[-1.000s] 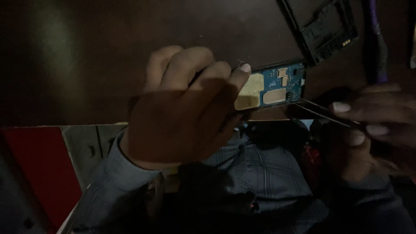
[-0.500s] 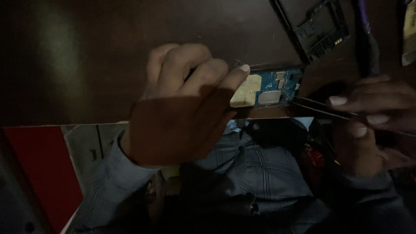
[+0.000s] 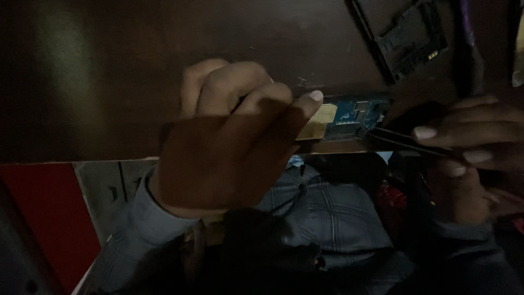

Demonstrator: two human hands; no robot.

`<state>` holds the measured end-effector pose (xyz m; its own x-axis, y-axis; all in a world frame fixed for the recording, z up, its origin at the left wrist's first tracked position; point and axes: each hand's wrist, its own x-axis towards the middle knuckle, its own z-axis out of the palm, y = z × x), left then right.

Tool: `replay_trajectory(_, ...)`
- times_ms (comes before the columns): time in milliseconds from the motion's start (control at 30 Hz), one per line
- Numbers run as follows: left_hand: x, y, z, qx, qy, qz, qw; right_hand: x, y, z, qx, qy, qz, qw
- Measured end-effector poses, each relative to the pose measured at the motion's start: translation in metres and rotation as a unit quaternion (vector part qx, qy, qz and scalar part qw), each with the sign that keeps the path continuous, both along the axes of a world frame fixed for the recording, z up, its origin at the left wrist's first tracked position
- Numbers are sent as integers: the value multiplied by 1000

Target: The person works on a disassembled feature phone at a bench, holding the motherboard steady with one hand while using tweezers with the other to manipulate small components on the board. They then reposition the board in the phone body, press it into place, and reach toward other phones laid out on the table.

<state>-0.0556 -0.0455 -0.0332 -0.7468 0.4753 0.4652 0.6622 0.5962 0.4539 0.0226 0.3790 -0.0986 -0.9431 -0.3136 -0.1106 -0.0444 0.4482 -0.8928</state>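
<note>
My left hand (image 3: 229,136) is closed around a small blue circuit board (image 3: 349,114) with a gold patch, holding it at the near edge of a dark wooden table (image 3: 120,82). My right hand (image 3: 469,142) pinches dark tweezers (image 3: 398,137) whose tips touch the right end of the board. The scene is dim and most of the board is hidden under my left fingers.
A black phone frame (image 3: 406,38) lies on the table at the upper right. A thin dark tool (image 3: 466,43) lies beside it. Below the table edge are my grey checked shirt (image 3: 327,213), a red surface (image 3: 43,218) at the left and a grey panel (image 3: 109,188).
The view has drifted slightly, so the phone frame sits higher and further right. Both hands keep their grip, with the tweezers still at the board's right end.
</note>
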Motion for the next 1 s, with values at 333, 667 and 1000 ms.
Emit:
replay_trajectory(333,3,-3,-9,-3,18,-9,1000,18,26,-22,-146,-32,-43,988)
replay_trajectory(667,-1,-3,-6,-9,8,-17,1000,10,31,-25,22,125,9,992)
replay_trajectory(1000,-2,-6,-9,-56,1,-12,998,10,36,-14,77,55,-3,996)
